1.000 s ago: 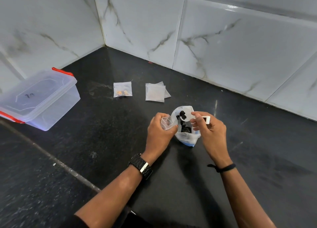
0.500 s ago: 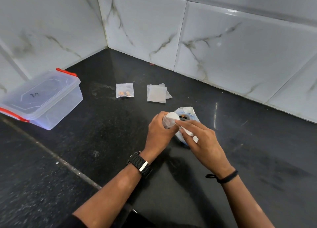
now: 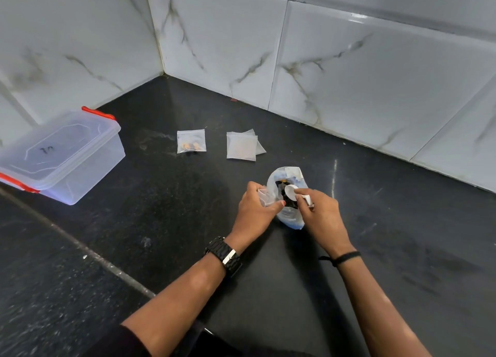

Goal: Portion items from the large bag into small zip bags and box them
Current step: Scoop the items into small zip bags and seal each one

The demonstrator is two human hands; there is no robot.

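Black stone countertop (image 3: 134, 249) fills the head view, backed by white marble-look wall tiles (image 3: 349, 75). Near the middle stands the large bag (image 3: 291, 217), a clear pouch with blue print, its mouth open and dark items visible inside. The right hand (image 3: 320, 217) pinches the handle of a small white scoop (image 3: 291, 191), whose bowl sits at the bag's mouth over the dark contents. The left hand (image 3: 255, 212) grips a small zip bag (image 3: 265, 197) just beside the large bag's left edge, its fingers curled round the thin plastic; whether its mouth is held open I cannot tell. Farther back on the counter lies a filled zip bag (image 3: 191, 141) with a few orange and dark pieces in it, and to its right, apart from it, a little stack of empty zip bags (image 3: 243, 145). Well off to the left sits the clear plastic box (image 3: 57, 157) with red clips, its lid on.

Judging from this, the step in hand is scooping a portion out of the large bag. The next move would call for lifting the loaded scoop level, carrying it the short way to the small bag, and tipping it in cleanly while the left hand keeps that mouth spread. Sealing and boxing are not yet done; the box will need opening.
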